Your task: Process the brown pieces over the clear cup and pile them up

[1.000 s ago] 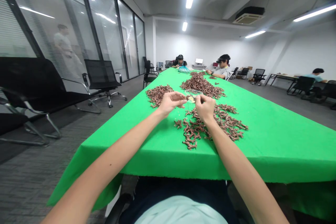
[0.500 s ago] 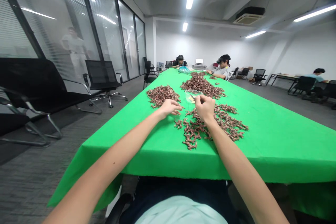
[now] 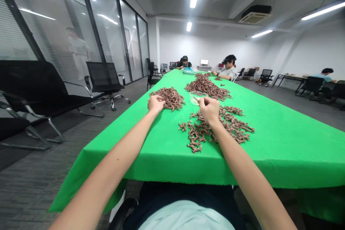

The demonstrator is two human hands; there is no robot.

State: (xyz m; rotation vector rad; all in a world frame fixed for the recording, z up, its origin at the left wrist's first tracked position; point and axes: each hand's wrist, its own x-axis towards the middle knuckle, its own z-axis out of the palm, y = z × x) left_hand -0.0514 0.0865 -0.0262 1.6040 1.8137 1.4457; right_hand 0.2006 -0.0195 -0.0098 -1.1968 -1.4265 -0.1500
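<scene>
My left hand [image 3: 155, 103] reaches out to the near edge of a heap of small brown pieces [image 3: 168, 97] on the green table [image 3: 283, 140]. Its fingers are curled over the heap; what they grip is hidden. My right hand [image 3: 210, 109] is closed in a pinch just in front of a small clear dish [image 3: 197, 97], holding a thin tool-like item too small to name. Beneath and right of that hand lies another spread of brown pieces [image 3: 218, 126].
A larger brown heap [image 3: 207, 89] lies farther up the table. Two people [image 3: 228, 68] sit at the far end, another at a desk at right [image 3: 325, 77]. Black chairs [image 3: 105, 79] stand along the glass wall at left, where a person walks behind the glass.
My left hand left the spot beside my right hand and moved left and away to the left heap. My right hand stayed in place by the dish.
</scene>
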